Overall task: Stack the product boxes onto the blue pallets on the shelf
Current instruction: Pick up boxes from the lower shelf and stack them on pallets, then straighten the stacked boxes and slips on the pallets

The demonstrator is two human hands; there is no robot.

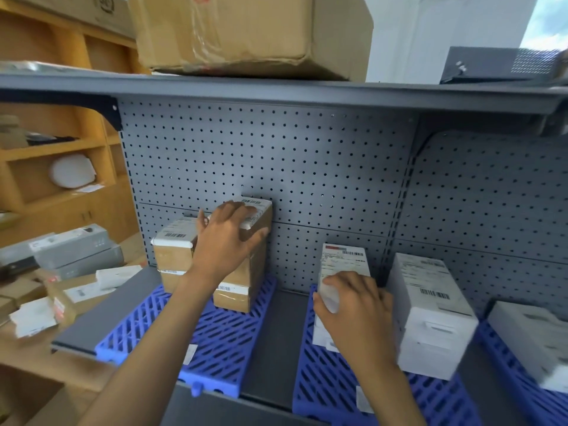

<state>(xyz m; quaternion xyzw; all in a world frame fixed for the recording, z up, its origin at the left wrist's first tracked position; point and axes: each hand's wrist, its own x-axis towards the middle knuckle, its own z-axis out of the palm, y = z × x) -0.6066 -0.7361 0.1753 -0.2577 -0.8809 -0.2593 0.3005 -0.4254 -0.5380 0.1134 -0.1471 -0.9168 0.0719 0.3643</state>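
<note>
The left hand (227,238) grips the top brown box (257,217), fingers spread over its lid and thumb pressed on its front face. This box sits on a lower brown box (241,292) at the back of the left blue pallet (215,342), close to the grey pegboard (307,164). Just beside it stands a shorter brown stack (172,256). Each carton carries a white label with a barcode (the print is too blurred to read).

The right hand (353,305) holds a tall white box (342,262) upright on the middle blue pallet (322,379), fingers curled round its left edge. Its label shows a red strip, a barcode and lines of unreadable text. A second white box (430,309), also barcoded, stands just to its right on the same pallet. A third white box (528,339) rests on the right blue pallet (519,382).

On the shelf above sits a large cardboard carton (246,32).
</note>
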